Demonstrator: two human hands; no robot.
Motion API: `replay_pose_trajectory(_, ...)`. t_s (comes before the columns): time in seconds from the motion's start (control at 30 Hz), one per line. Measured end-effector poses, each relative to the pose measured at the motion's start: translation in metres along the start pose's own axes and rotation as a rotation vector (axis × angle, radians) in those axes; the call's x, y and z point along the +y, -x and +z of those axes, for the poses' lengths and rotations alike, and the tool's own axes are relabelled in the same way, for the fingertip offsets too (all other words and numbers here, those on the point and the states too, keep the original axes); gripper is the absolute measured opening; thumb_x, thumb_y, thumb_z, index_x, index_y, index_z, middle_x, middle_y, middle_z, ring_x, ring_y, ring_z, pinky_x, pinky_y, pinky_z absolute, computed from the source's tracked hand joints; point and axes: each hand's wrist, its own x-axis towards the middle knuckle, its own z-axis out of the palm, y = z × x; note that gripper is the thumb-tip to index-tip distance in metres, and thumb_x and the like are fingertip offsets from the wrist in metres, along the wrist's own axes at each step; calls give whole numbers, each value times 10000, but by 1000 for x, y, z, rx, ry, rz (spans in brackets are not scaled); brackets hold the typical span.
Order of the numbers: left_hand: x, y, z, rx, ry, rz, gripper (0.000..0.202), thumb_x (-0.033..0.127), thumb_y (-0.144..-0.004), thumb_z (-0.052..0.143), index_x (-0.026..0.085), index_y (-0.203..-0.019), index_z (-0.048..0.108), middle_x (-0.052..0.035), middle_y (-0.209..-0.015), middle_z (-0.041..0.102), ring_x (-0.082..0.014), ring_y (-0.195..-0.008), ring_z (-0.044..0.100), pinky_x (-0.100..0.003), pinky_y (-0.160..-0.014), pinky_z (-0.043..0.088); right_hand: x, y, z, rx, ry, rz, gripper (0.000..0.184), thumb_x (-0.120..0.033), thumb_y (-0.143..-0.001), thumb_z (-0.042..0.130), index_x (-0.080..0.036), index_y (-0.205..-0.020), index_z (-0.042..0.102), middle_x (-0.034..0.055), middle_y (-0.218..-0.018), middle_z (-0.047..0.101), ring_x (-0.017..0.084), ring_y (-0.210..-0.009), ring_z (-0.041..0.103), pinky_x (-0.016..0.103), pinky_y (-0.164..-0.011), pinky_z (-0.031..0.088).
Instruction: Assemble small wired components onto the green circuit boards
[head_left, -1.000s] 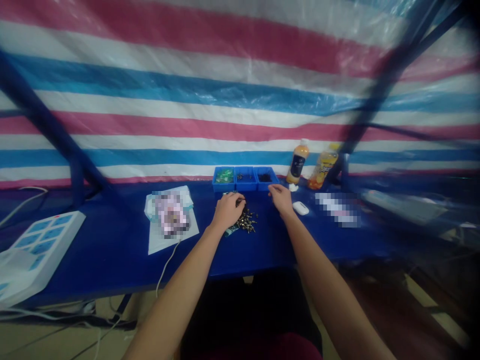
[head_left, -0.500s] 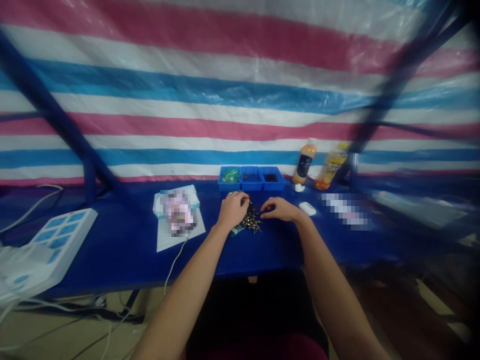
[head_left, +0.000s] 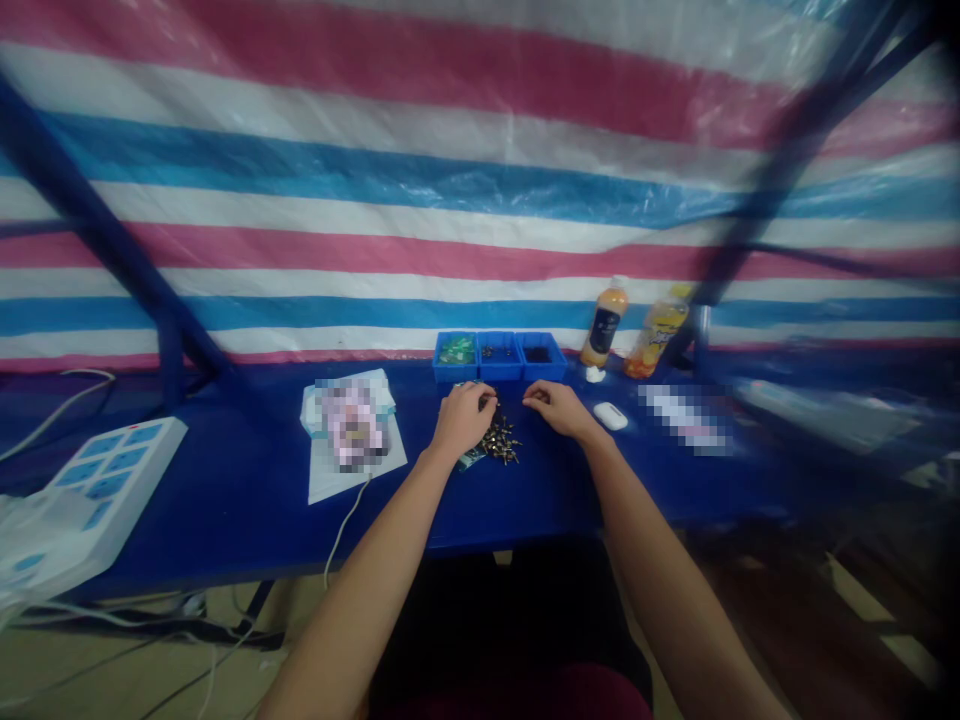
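A small heap of dark and brassy parts [head_left: 500,441] lies on the blue table [head_left: 225,490], with a greenish piece [head_left: 471,459] at its left edge. My left hand [head_left: 463,420] rests on the heap's left side, fingers curled in a loose fist; what they hold is hidden. My right hand [head_left: 556,408] hovers just right of the heap, fingers bent together in a pinch pointing left. Behind the heap stand three joined blue bins [head_left: 499,357]: green parts in the left one, dark parts in the other two.
Two orange drink bottles [head_left: 606,323] [head_left: 652,332] stand right of the bins, a white oval case [head_left: 610,415] near my right wrist. A phone on paper with a white cable [head_left: 352,430] lies left. A white power strip [head_left: 75,500] sits far left. Striped tarp behind.
My right hand came back from the rightmost bin to the heap, then lifted slightly. The left hand stayed on the heap. The view shifted a little.
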Motion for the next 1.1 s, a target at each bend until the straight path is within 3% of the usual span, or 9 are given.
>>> replay_pose_trajectory(0.27,-1,-1,0,-7,2,10,192,316,-922,514,239,-979,682,-49,-1028,687,-236,-998,598,-372,-899,459,-1,-4,3,151,-116,-19,331,-279,-871,542,-180,-1168,651,49,-958,712,127,-663,613,265,-694,497)
replay_pose_trajectory(0.43,-2,-1,1,-1,8,18,196,320,-921,516,243,-996,680,-50,-1029,684,-233,-994,596,-368,-895,458,-2,-5,1,171,-249,74,254,-337,-864,580,-183,-1040,682,59,-963,726,136,-637,668,248,-620,508)
replay_pose_trajectory(0.67,-4,-1,2,-1,6,18,189,321,-925,520,245,-992,679,-40,-1020,685,-228,-990,593,-365,-886,455,-8,-6,-1,202,-511,165,284,-401,-856,606,-141,-961,650,108,-956,733,172,-685,705,248,-589,521)
replay_pose_trajectory(0.93,-5,-2,2,-10,3,21,196,314,-931,508,241,-996,678,-38,-1022,687,-230,-985,593,-368,-880,456,3,-3,2,189,-97,209,370,-465,-870,536,-174,-650,599,4,-552,603,131,-503,582,232,-526,427)
replay_pose_trajectory(1.1,-4,-1,2,-18,5,21,198,306,-932,503,244,-997,680,-40,-1026,691,-233,-978,600,-373,-873,456,0,-6,6,145,-210,260,401,-485,-852,549,-172,-601,569,-6,-498,548,122,-467,535,237,-519,414)
